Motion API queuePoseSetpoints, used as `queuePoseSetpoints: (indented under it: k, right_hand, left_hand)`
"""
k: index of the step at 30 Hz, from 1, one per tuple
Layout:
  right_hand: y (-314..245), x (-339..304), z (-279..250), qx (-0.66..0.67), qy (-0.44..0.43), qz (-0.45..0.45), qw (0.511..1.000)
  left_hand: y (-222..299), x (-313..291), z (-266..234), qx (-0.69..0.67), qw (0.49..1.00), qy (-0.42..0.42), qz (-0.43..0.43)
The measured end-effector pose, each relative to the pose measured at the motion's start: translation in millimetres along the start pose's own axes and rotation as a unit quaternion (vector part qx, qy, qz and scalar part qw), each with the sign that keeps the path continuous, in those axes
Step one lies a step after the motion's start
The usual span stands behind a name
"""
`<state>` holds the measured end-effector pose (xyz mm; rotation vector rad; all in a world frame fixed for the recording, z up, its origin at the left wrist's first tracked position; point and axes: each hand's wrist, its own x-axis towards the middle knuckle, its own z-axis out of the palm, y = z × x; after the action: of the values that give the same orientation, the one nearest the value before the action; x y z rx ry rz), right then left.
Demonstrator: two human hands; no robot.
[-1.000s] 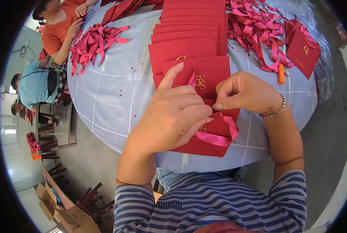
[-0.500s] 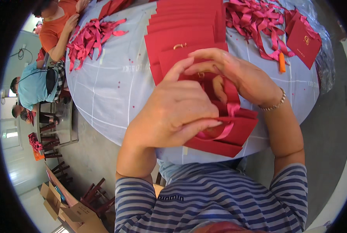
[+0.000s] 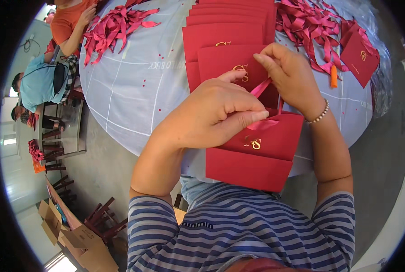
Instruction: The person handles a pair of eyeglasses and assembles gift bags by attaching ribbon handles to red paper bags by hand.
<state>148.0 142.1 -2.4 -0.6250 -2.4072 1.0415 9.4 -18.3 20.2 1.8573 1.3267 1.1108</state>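
head view: closest in, the red card envelope [image 3: 257, 154] lies at the table's [image 3: 134, 90] near edge, long axis left-right, open flap pointing away. left hand [image 3: 211, 115] pinches the pink ribbon [image 3: 262, 106] down on it; right hand [image 3: 293, 75] grips the ribbon's upper end. beyond, stacked red envelopes [image 3: 227, 27], loose ribbons [image 3: 316, 27].

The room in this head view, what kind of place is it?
Probably a small hand-assembly workshop. A round table carries a stack of red envelopes and heaps of red ribbons, other people sit nearby, and cardboard boxes stand on the floor.
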Motion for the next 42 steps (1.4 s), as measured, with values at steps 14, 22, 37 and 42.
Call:
queuePoseSetpoints:
  k: [14, 22, 37, 42]
  right_hand:
    - [-25, -23, -52, 0.569, -0.14, 0.049, 0.809]
    - [-53, -39, -17, 0.59, -0.073, -0.04, 0.803]
    - [-17, -14, -15, 0.302, 0.061, 0.009, 0.951]
    - [60, 9, -54, -0.246, 0.173, 0.013, 0.954]
  left_hand:
    - [10, 0, 0, 0.012, 0.996, 0.077, 0.051]
    - [31, -1, 14, 0.06, 0.978, 0.165, 0.111]
    - [62, -17, 12, 0.144, 0.974, 0.163, 0.061]
    - [42, -20, 16, -0.084, 0.931, 0.352, 0.057]
